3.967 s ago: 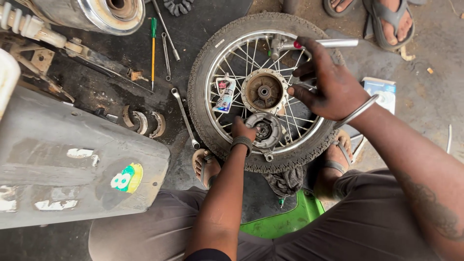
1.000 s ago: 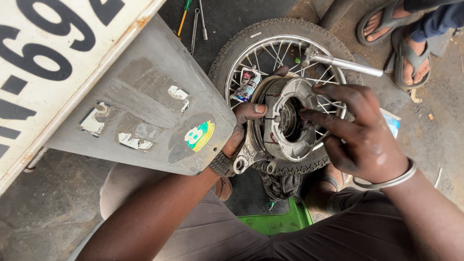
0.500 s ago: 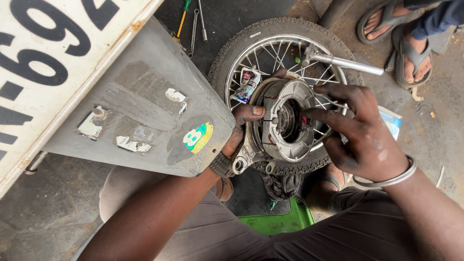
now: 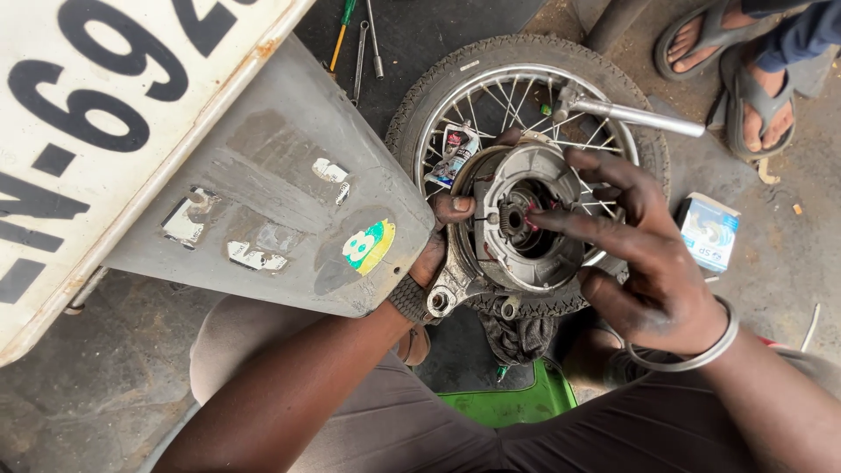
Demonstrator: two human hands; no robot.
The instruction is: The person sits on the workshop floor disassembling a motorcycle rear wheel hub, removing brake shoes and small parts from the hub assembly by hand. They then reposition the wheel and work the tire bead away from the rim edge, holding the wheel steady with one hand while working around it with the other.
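A workshop floor of stained grey concrete [image 4: 105,412] fills the lower left of the frame, with a dark mat [image 4: 412,35] under the work at top centre. A grey mudguard [image 4: 272,201] and its white number plate [image 4: 114,114] crowd the upper left. Screwdrivers and a spanner [image 4: 359,44] lie on the mat at the top. Another person's sandalled feet [image 4: 736,61] stand at the upper right, and a small blue-and-white box [image 4: 708,229] sits on the floor at the right.

The spoked motorcycle wheel [image 4: 526,61] lies flat at centre. On it I hold the round grey brake drum plate [image 4: 517,228], tipped up so its open face looks toward the camera and its lever arm [image 4: 447,293] points to the lower left. My left hand [image 4: 442,236] grips the plate's left rim, fingers curled shut around it. My right hand [image 4: 644,263] is spread above the plate's right side, forefinger and thumb stretched to the hub at its middle; they seem to pinch something small there, though I cannot tell what. A steel tube [image 4: 639,116] juts right across the spokes just above. A dark rag [image 4: 517,337] and a green plastic tray [image 4: 517,407] sit below the wheel.
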